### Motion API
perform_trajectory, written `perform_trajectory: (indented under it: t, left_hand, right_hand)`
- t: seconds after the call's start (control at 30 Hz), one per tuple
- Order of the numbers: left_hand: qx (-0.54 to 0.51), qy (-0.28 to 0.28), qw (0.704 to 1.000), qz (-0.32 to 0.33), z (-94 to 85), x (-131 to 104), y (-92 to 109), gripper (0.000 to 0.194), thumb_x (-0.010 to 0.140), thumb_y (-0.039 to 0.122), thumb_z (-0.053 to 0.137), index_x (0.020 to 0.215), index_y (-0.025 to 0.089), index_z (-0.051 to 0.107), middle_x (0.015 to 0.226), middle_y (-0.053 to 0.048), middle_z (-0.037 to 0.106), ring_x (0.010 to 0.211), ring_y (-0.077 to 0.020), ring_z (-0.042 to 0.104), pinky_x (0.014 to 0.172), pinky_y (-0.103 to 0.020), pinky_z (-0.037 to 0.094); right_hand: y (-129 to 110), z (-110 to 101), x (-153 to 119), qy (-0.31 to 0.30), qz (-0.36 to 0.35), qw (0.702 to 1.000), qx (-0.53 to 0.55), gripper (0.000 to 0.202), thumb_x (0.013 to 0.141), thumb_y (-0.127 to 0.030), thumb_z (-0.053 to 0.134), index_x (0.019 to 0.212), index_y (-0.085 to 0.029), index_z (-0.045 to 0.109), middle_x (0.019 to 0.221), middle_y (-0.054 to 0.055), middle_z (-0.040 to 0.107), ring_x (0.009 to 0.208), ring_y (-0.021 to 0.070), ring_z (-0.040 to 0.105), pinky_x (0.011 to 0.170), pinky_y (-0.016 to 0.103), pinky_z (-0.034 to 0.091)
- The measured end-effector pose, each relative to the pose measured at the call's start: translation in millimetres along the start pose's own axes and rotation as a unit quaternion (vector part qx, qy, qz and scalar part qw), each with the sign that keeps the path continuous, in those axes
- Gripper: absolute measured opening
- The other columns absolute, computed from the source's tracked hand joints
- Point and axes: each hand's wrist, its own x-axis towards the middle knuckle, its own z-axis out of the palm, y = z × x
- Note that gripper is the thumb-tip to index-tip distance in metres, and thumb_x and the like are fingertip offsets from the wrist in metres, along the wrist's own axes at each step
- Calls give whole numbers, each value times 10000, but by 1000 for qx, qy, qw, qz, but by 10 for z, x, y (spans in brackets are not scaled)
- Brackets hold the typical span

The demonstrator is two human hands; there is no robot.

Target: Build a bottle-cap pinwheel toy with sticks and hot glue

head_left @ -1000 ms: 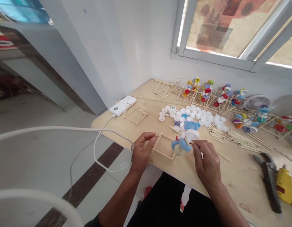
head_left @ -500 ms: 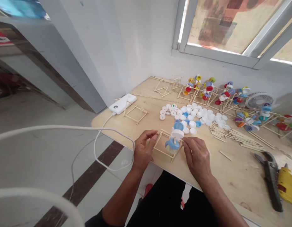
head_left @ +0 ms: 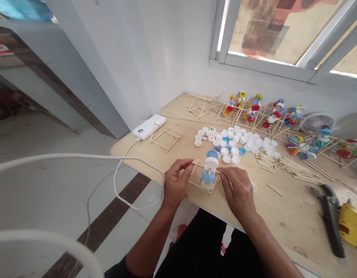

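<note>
A small frame of wooden sticks (head_left: 195,184) stands near the table's front edge. Over its right half sits a wheel of blue and white bottle caps (head_left: 210,164), with a short wooden stick (head_left: 218,171) through it as an axle. My left hand (head_left: 175,183) is closed at the upper left corner of the frame, thumb and fingers pinching the stick ends there. Whether it grips the frame alone or the axle's end too, I cannot tell. On the other side, my right hand (head_left: 238,189) pinches the axle's right end, close beside the caps.
Loose bottle caps (head_left: 236,141) and cut wooden sticks (head_left: 300,171) lie beyond my hands. Finished cap wheels on frames (head_left: 255,108) line the wall beside a white fan (head_left: 317,122). Pliers (head_left: 330,220) and a yellow glue gun (head_left: 350,224) lie right. A power bank (head_left: 151,126) trails a white cable.
My right hand has moved a little left, and the cap wheel has shifted left with it and turned slightly. A white cap now shows beside my right wrist. My left hand stays in place.
</note>
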Motion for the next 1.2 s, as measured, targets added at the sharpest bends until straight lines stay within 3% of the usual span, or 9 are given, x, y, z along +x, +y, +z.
perform_trajectory:
  t: [0.8, 1.2]
  left_hand:
    - [-13, 5, 1000, -15, 9, 7, -39, 217, 790, 306, 637, 972, 202, 693, 940, -50, 697, 880, -184, 632, 860, -333, 481]
    - [-8, 6, 1000, -21, 6, 12, -18, 238, 772, 328, 646, 965, 196, 691, 947, -54, 702, 900, -201, 638, 870, -351, 488]
  right_hand:
    - [-24, -3, -9, -39, 62, 997, 30, 177, 940, -223, 437, 956, -196, 611, 859, 52, 694, 847, 202, 616, 795, 358, 423]
    - [11, -74, -63, -51, 140, 981, 126, 267, 936, -245, 395, 1042, -224, 639, 970, 49, 704, 925, 197, 638, 789, 336, 488]
